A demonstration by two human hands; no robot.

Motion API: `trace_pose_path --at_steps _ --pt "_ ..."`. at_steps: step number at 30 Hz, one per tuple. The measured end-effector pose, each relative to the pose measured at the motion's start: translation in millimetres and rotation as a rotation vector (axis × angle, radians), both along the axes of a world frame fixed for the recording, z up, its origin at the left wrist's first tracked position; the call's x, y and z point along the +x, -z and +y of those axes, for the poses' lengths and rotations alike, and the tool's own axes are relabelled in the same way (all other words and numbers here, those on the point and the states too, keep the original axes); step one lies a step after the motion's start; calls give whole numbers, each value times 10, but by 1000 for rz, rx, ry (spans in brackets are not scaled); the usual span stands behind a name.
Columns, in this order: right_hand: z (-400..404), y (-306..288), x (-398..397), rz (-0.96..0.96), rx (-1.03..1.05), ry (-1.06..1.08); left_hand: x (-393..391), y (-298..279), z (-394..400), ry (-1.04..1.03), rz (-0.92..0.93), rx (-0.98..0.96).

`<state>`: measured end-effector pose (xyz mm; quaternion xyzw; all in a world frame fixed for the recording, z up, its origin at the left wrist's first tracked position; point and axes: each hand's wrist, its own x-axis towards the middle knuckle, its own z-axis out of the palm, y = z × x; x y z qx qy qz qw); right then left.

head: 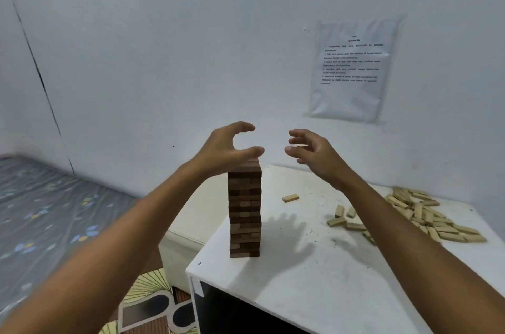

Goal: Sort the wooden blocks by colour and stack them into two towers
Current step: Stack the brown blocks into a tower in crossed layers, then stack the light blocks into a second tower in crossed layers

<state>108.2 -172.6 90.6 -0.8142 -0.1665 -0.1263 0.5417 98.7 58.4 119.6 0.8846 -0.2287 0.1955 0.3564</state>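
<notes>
A tall tower of dark brown blocks (244, 210) stands near the left edge of the white table (300, 273). My left hand (228, 149) hovers just above the tower's top, fingers curved and apart, holding nothing. My right hand (314, 151) floats to the right of the top, fingers spread, also empty. A pile of light-coloured blocks (426, 217) lies loose at the table's right side. One single light block (290, 198) lies apart, behind the tower.
A lower white box (188, 227) sits left of the table. A mattress with a grey patterned sheet (49, 213) fills the left. A printed sheet (352, 68) hangs on the wall. A patterned mat (147, 303) covers the floor.
</notes>
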Motion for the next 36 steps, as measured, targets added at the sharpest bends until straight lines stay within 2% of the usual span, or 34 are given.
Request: trace_pose_path --at_steps 5,9,12,16,19,23,26,30,33,36 --pt "-482 -94 -206 3 -56 99 16 -201 -538 111 -48 145" --pt "-896 -68 -446 34 -104 194 -33 -222 -1077 245 -34 162" --pt "-1203 52 -631 85 -134 260 -77 -82 -1458 332 2 160" --pt "-1628 351 -842 192 -146 359 -79 377 -1850 370 144 164" --pt "-1949 698 -913 271 -153 431 40 861 -1987 294 269 140" --pt "-2358 1157 -876 364 -206 550 350 1500 -2003 30 430 152" --pt "-2663 1419 -768 394 -236 642 627 1835 -2016 -182 420 242" --pt "-3076 1643 -540 388 -238 816 984 2058 -2070 -362 451 304" --pt "-3383 1785 -286 510 -456 916 1218 2234 -2197 -451 439 374" --pt "-3565 1848 -2 593 -588 913 1351 2306 -2379 -385 412 447"
